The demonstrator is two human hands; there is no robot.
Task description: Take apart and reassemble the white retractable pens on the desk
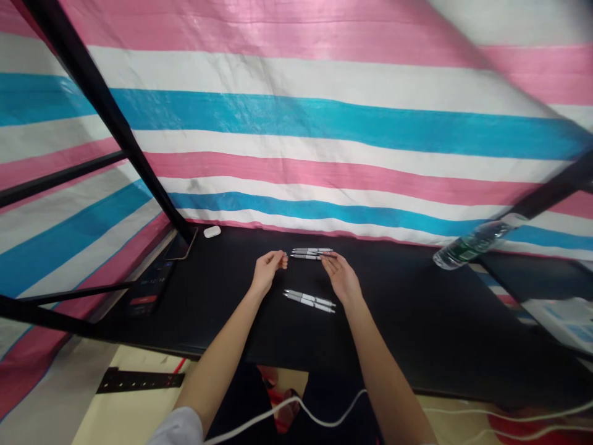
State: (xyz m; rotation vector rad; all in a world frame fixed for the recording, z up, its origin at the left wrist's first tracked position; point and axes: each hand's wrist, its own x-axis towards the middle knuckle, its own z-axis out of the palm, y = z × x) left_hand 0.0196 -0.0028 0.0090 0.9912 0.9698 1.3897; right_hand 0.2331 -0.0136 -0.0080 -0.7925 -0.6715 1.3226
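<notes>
Site: improvised work booth. Striped pink, white and blue tarpaulin (324, 123) hung on a black metal frame (99, 105) encloses a black table (417, 321). Power strip (139, 380) lies on the pale floor at near left; white cable (278, 409) loops below the table's near edge.

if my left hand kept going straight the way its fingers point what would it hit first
Your left hand points right and slightly up, so it would probably meet the left ends of the upper bunch of pens first, though depth is hard to judge from this view.

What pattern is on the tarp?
Tarp shows pink, white, blue stripes, best in head view.
</notes>
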